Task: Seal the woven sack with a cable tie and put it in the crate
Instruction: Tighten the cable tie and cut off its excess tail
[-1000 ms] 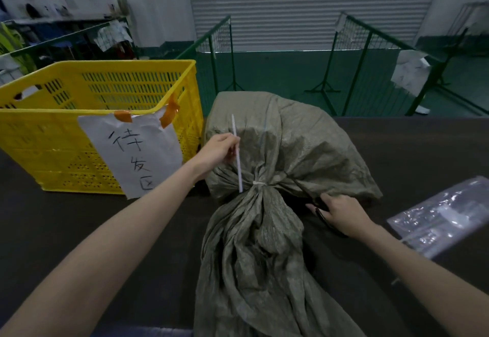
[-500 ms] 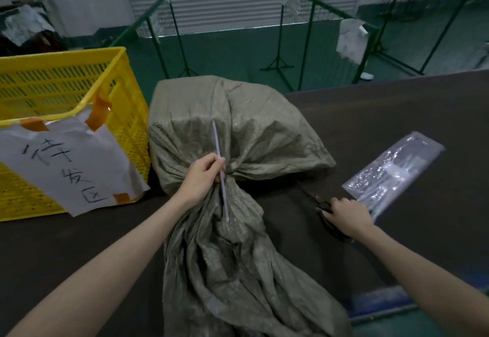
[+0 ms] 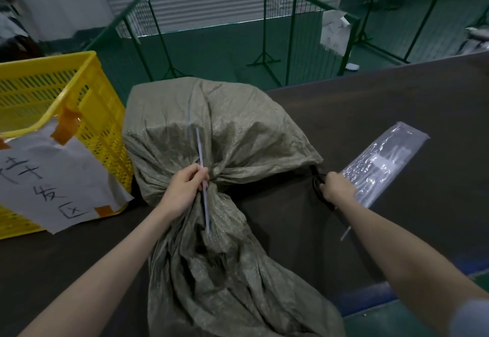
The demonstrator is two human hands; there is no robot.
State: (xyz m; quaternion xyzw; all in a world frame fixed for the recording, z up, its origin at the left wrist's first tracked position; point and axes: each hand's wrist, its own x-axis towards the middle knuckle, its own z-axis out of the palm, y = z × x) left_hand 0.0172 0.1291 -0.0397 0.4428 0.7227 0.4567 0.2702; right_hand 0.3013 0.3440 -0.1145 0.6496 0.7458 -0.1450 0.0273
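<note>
A grey-green woven sack (image 3: 232,130) lies on the dark table, its neck gathered into a tight waist. A white cable tie (image 3: 203,178) runs along that neck, one end pointing up over the sack, the other down. My left hand (image 3: 182,188) pinches the tie at the neck. My right hand (image 3: 337,187) rests to the right on the black handles of a pair of scissors (image 3: 317,183), fingers closed on them. The yellow slotted crate (image 3: 66,98) stands at the left, touching the sack.
A clear plastic packet (image 3: 383,162) lies right of my right hand. A paper label (image 3: 53,178) with handwriting hangs taped on the crate's front. Beyond the table's far edge stand green mesh fences (image 3: 296,27) on a green floor. The table's near edge runs bottom right.
My view has swung right and down. My left hand slid down the tie to the sack's neck. My right hand moved right, away from the sack, onto the scissors beside the packet.
</note>
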